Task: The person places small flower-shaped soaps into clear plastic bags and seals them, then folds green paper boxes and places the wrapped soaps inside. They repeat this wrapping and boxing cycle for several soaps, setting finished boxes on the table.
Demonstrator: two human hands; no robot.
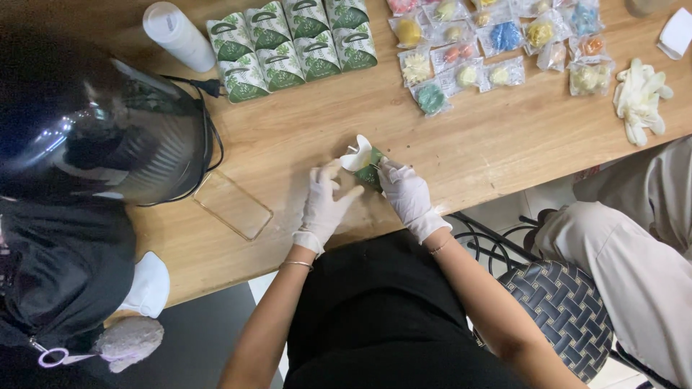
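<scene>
Both my hands wear white gloves and meet over a small green-and-white patterned box (369, 175) near the table's front edge. My right hand (409, 194) grips the box's right side. My left hand (324, 201) is at its left side, fingers partly spread and touching it. The box's white flap (357, 153) stands open on top. Several matching closed green boxes (292, 47) stand in two rows at the back of the wooden table (303, 122).
Several small clear bags with coloured pieces (497, 43) lie at the back right, and a pile of white gloves (640, 97). A white roll (178, 36), a clear flat tray (232, 204) and a dark round appliance (108, 133) are on the left. Another person's legs (634, 245) are on the right beside a woven chair (566, 310).
</scene>
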